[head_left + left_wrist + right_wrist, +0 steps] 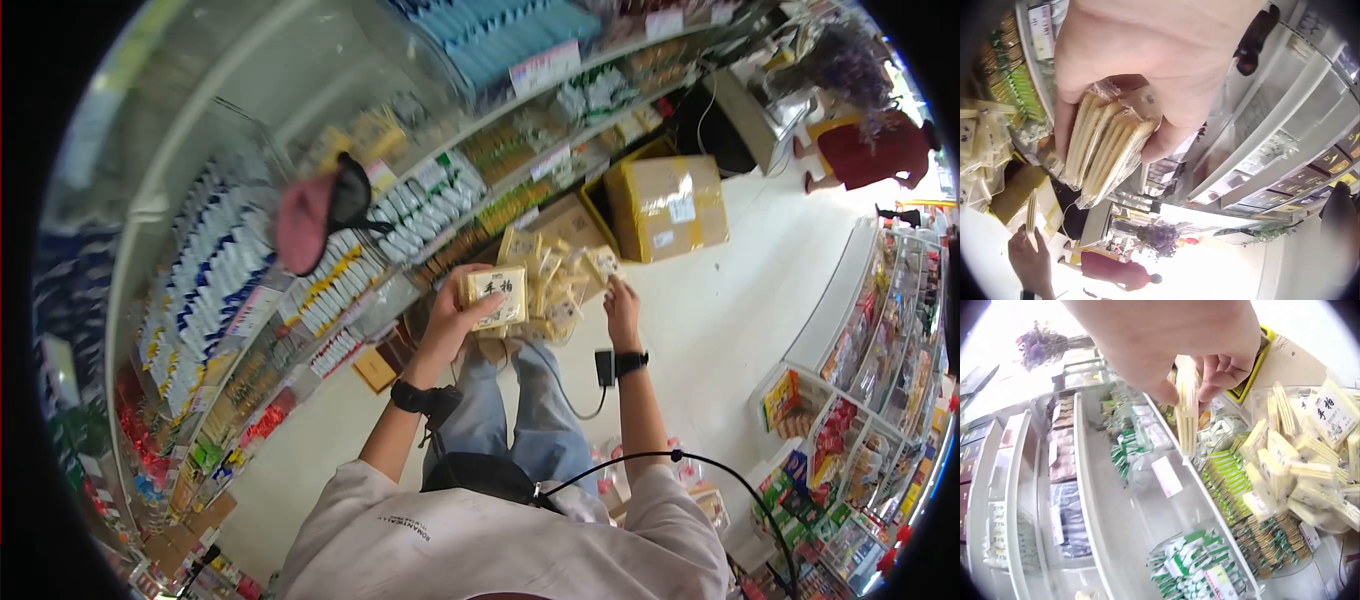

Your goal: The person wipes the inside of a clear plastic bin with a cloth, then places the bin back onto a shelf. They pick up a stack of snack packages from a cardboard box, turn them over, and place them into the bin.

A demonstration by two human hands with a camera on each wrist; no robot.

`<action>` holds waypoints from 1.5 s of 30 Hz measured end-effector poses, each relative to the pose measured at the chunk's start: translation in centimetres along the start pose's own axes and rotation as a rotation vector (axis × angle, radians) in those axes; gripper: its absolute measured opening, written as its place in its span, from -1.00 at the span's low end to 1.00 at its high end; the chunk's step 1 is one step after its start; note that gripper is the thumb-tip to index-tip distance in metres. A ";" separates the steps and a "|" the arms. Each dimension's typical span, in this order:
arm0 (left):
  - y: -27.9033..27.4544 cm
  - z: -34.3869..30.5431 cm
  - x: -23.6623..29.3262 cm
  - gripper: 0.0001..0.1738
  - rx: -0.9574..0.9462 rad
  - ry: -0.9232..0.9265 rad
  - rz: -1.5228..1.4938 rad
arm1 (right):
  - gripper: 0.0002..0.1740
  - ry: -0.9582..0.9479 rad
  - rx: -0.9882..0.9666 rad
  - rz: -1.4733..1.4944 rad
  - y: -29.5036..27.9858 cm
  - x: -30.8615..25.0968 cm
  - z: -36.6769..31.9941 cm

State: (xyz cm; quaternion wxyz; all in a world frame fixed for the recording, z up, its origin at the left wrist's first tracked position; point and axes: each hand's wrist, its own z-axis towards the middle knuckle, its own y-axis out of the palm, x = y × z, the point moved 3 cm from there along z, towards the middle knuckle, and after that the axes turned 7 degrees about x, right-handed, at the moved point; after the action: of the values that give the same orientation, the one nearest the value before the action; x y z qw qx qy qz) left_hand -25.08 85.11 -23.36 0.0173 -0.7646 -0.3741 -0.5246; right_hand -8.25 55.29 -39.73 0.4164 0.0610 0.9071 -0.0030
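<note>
My left hand (447,318) grips a small stack of flat square biscuit packets (1110,144), pale yellow in clear wrappers. Black characters mark the top one in the head view, where the thumb lies across it. In the right wrist view, the fingers and thumb of my right hand (1172,344) pinch another biscuit packet (1187,419), seen edge-on. Between the hands, just ahead of my legs, lies a loose heap of similar packets (1300,472), some tilted and overlapping, in clear plastic.
Shop shelves on the left bear green-and-white wrapped snacks (425,215). A taped cardboard carton (650,235) stands beyond the heap. A pink and black cap (305,222) shows over the shelves. Farther off is a person in red (875,155). More racks (840,420) line the right.
</note>
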 end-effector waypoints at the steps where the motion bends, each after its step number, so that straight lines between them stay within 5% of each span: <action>1: 0.1 -0.2 2.0 -0.49 -0.025 0.023 0.014 | -0.77 -0.023 -0.016 0.014 0.7 -1.7 -2.1; 9: 2.2 -4.9 14.3 -0.57 -0.095 0.088 -0.196 | -0.59 -0.273 -0.593 0.131 10.2 -16.7 -20.9; 14: 1.1 -7.1 15.3 -0.62 -0.134 0.054 -0.269 | -0.49 -0.381 -0.875 -0.083 14.9 -21.2 -28.8; 19: 0.4 -9.8 16.9 -0.47 -0.229 0.050 -0.357 | -0.48 -0.485 -0.917 -0.252 18.1 -22.2 -32.2; 26: -1.6 -11.2 17.4 -0.41 -0.290 0.317 -0.222 | -0.48 -0.591 -1.001 -0.366 22.0 -22.3 -35.8; 30: -1.3 -13.6 20.9 -0.37 -0.160 0.337 -0.127 | -0.43 -0.680 -1.029 -0.392 23.5 -22.0 -35.5; 33: -1.6 -13.7 21.6 -0.37 -0.081 0.414 -0.114 | -0.30 -0.486 -1.096 -0.403 23.9 -22.9 -37.7; 40: -2.0 -16.3 23.7 -0.28 -0.053 0.395 0.052 | -0.42 -0.452 -1.221 -0.472 23.8 -24.8 -41.7; 45: -2.2 -16.8 25.1 -0.17 -0.219 0.515 0.185 | -0.36 -0.523 -1.237 -0.470 23.6 -24.9 -41.9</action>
State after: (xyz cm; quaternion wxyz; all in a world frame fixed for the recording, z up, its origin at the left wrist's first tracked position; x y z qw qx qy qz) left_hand -35.36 93.54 3.89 0.0770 -0.6343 -0.2273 -0.7349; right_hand -21.16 78.41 7.54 0.5672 -0.3865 0.6019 0.4082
